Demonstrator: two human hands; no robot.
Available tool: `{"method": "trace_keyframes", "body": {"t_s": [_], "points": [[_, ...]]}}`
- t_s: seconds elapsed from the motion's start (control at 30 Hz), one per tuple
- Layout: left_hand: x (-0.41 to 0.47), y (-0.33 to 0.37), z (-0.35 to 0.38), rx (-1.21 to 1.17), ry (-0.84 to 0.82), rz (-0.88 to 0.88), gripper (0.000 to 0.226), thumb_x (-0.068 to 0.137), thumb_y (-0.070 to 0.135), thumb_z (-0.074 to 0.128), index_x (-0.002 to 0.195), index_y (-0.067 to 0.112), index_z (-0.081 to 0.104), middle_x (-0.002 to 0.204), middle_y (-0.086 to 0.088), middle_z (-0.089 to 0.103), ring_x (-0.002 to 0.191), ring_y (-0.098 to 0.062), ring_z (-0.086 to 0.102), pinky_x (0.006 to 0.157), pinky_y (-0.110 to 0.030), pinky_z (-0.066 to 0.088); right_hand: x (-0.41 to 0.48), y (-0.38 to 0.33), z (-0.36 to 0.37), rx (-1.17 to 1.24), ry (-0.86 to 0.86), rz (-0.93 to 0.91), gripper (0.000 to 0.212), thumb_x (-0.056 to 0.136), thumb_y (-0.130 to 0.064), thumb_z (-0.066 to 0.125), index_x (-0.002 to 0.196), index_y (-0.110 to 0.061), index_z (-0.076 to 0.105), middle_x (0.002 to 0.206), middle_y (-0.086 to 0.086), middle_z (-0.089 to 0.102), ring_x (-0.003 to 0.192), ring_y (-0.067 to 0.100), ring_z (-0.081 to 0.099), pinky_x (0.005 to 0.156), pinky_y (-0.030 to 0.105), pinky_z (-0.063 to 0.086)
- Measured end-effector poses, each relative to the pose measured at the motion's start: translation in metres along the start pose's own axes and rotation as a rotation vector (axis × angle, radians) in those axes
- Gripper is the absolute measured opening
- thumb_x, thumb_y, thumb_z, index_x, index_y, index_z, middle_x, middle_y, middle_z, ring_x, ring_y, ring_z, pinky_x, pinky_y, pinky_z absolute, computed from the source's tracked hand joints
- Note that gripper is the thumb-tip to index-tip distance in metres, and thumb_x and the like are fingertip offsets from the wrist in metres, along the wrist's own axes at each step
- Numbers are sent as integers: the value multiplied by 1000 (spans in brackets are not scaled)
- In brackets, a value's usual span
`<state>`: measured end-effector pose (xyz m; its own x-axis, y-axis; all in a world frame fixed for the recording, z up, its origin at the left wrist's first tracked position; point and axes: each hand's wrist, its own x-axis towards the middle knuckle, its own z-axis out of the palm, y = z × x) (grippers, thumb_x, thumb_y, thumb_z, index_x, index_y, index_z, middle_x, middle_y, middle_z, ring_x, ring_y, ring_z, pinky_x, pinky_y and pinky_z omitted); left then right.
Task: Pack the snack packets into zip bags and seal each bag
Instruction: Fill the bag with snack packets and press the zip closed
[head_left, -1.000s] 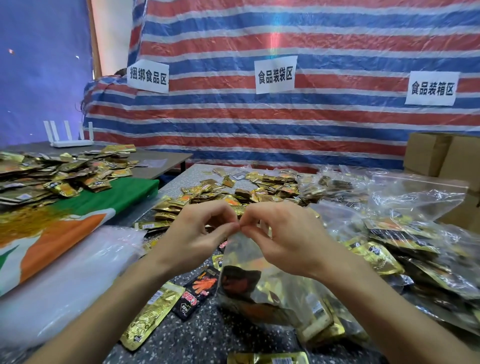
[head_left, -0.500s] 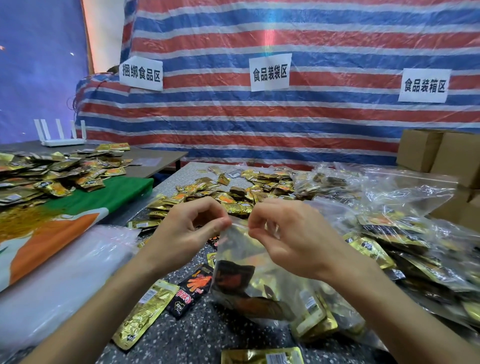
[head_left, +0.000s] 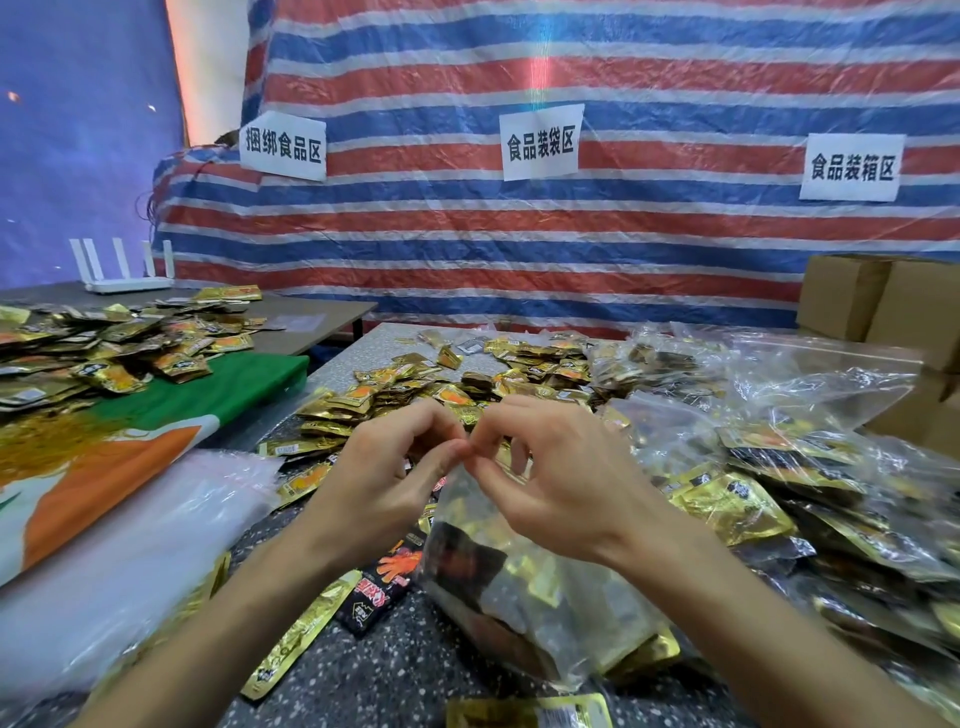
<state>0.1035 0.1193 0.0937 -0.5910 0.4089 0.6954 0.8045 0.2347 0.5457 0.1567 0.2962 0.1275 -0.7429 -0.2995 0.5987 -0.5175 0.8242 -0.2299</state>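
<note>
A clear zip bag (head_left: 524, 597) filled with gold and black snack packets stands in front of me on the speckled table (head_left: 395, 670). My left hand (head_left: 384, 467) and my right hand (head_left: 550, 467) both pinch its top edge, fingertips meeting at the bag's upper left corner. Loose gold snack packets (head_left: 467, 374) lie heaped behind my hands. One gold packet (head_left: 296, 639) and a black packet (head_left: 379, 587) lie flat under my left forearm.
Filled zip bags (head_left: 810, 467) pile up on the right. A stack of empty clear bags (head_left: 119, 545) lies at left, beside a green and orange cloth (head_left: 156, 415) under more packets. Cardboard boxes (head_left: 883, 312) stand at far right. A striped tarp (head_left: 571, 234) hangs behind.
My hands were pinching apart along the bag's top half a second ago. Now their fingertips have come back together at its left end.
</note>
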Motion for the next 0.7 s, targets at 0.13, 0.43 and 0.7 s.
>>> {"method": "trace_keyframes", "body": {"t_s": [0.13, 0.43, 0.7], "points": [[0, 3, 3, -12, 29, 18, 7, 92, 19, 59, 87, 15, 62, 77, 3, 61, 71, -17, 57, 64, -34, 47, 1, 1, -1, 39, 11, 29, 8, 86, -30, 66, 80, -25, 63, 67, -14, 54, 72, 17, 56, 64, 41, 51], [5, -1, 8, -79, 174, -83, 21, 95, 1, 61, 82, 17, 60, 73, 14, 58, 67, -6, 53, 59, -24, 44, 1, 21, -23, 34, -26, 72, 13, 86, -38, 70, 78, -30, 75, 57, -20, 56, 61, 8, 54, 61, 42, 51], [2, -16, 2, -124, 244, -130, 17, 95, 3, 61, 81, 14, 61, 76, -6, 60, 73, -27, 56, 62, -34, 46, -16, 42, -38, 8, -68, 144, 11, 87, -38, 72, 79, -32, 77, 62, -15, 65, 65, 6, 58, 59, 35, 51]]}}
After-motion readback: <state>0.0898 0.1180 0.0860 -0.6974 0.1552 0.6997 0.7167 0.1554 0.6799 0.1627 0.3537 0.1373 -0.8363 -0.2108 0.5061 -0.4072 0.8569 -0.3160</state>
